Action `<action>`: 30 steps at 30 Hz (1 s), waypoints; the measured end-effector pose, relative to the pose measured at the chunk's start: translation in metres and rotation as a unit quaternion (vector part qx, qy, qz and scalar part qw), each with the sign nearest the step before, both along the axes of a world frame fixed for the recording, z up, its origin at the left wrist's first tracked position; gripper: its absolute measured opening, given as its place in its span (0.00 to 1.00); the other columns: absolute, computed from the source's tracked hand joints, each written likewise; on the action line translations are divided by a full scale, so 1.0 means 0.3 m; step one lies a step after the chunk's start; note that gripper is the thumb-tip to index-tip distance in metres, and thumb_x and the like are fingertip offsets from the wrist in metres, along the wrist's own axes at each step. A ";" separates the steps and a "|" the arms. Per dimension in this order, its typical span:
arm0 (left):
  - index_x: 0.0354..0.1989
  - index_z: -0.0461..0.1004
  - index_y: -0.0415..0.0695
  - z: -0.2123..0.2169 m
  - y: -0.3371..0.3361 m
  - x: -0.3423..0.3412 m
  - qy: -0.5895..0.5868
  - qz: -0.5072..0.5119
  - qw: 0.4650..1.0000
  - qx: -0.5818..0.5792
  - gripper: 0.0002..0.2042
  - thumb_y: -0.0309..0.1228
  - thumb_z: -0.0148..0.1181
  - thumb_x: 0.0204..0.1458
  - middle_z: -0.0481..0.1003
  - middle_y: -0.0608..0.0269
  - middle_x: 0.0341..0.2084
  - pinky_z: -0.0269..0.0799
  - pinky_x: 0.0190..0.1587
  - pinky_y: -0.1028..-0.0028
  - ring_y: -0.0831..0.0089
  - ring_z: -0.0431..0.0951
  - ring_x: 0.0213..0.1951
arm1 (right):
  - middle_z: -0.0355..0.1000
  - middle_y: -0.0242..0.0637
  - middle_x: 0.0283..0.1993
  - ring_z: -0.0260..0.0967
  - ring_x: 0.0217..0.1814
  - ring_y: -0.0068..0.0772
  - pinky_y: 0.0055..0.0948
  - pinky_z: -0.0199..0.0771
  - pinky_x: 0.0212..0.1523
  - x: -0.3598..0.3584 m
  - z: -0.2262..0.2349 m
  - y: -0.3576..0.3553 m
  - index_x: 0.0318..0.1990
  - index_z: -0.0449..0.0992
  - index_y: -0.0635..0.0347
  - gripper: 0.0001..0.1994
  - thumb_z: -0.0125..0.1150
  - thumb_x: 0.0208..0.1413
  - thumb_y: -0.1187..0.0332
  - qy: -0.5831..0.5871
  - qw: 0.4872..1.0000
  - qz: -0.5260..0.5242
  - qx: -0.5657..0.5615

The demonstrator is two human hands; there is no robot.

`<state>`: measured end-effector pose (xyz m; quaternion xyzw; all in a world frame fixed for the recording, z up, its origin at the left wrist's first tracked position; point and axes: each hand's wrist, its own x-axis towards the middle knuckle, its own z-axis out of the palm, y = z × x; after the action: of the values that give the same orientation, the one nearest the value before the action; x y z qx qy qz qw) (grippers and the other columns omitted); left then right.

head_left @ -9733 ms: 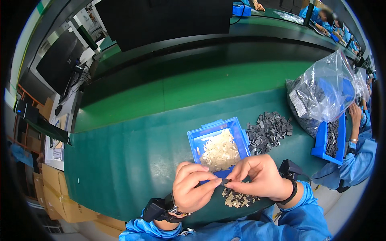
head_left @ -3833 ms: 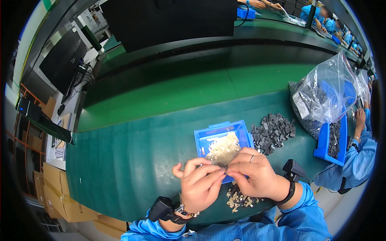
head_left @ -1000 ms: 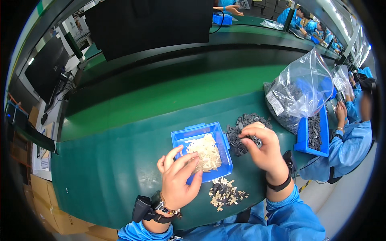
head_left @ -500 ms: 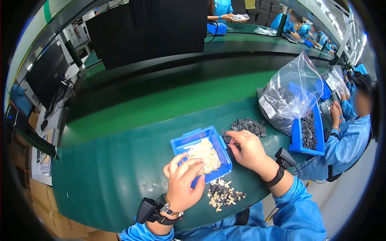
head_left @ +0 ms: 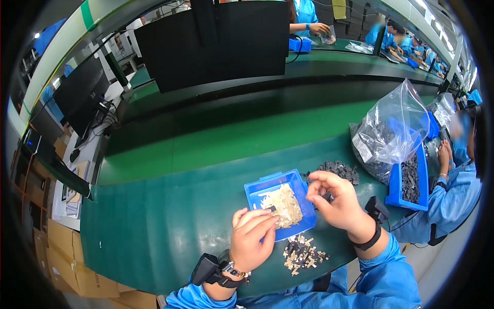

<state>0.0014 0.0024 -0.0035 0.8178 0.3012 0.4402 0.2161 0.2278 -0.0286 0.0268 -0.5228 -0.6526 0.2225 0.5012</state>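
On the dark green bench (head_left: 154, 232), the left hand (head_left: 250, 242) rested at the 7 o'clock corner of the small blue plastic tray of pale beige parts (head_left: 280, 204), its fingers pressed together and pinching a tiny dark piece over the tray. At the tray's 6 o'clock lay a loose heap of assembled black-and-beige pieces (head_left: 302, 254). The right hand (head_left: 337, 202), at the tray's 3 o'clock, hovered beside the pile of small dark grey parts (head_left: 339, 170), its fingers curled together; what they pinched could not be told.

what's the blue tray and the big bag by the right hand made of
Blue tray: looks like rigid moulded plastic, with a smooth, evenly coloured wall and slight sheen. Big bag: thin clear plastic film, judging by its glossy crinkles and the dark small parts visible through it.
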 end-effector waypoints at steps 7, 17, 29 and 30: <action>0.41 0.75 0.35 -0.021 0.006 0.003 -0.134 0.044 0.988 -0.061 0.09 0.16 0.53 0.52 0.79 0.54 0.38 0.65 0.57 0.62 0.58 0.75 0.46 | 0.76 0.40 0.33 0.75 0.36 0.44 0.39 0.74 0.39 -0.049 0.021 -0.023 0.58 0.69 0.60 0.26 0.63 0.48 0.76 -0.230 0.967 0.106 -0.007; 0.55 0.64 0.38 -0.084 0.002 0.000 -0.258 0.054 0.961 -0.088 0.20 0.18 0.52 0.52 0.61 0.52 0.57 0.63 0.57 0.67 0.65 0.66 0.56 | 0.74 0.49 0.26 0.75 0.31 0.50 0.43 0.75 0.33 -0.194 -0.012 0.090 0.70 0.52 0.66 0.41 0.60 0.44 0.74 -0.431 0.896 0.100 -0.019; 0.42 0.76 0.37 -0.036 0.014 -0.009 -0.119 0.096 0.988 -0.031 0.12 0.17 0.60 0.48 0.76 0.54 0.42 0.67 0.53 0.66 0.59 0.74 0.47 | 0.77 0.42 0.30 0.76 0.34 0.45 0.39 0.77 0.38 -0.175 -0.004 0.074 0.67 0.55 0.69 0.37 0.61 0.47 0.75 -0.362 0.927 0.090 0.032; 0.42 0.76 0.37 -0.023 0.019 -0.009 -0.121 0.098 0.987 -0.031 0.12 0.17 0.60 0.48 0.76 0.54 0.42 0.67 0.53 0.66 0.59 0.74 0.47 | 0.78 0.41 0.33 0.76 0.35 0.46 0.39 0.77 0.39 -0.168 0.007 0.069 0.67 0.55 0.70 0.37 0.62 0.49 0.75 -0.291 0.951 0.095 0.045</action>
<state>-0.0012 0.0080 -0.0105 0.7179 0.3656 0.5452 0.2318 0.1775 -0.0080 0.0289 -0.4773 -0.8261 0.0783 0.2892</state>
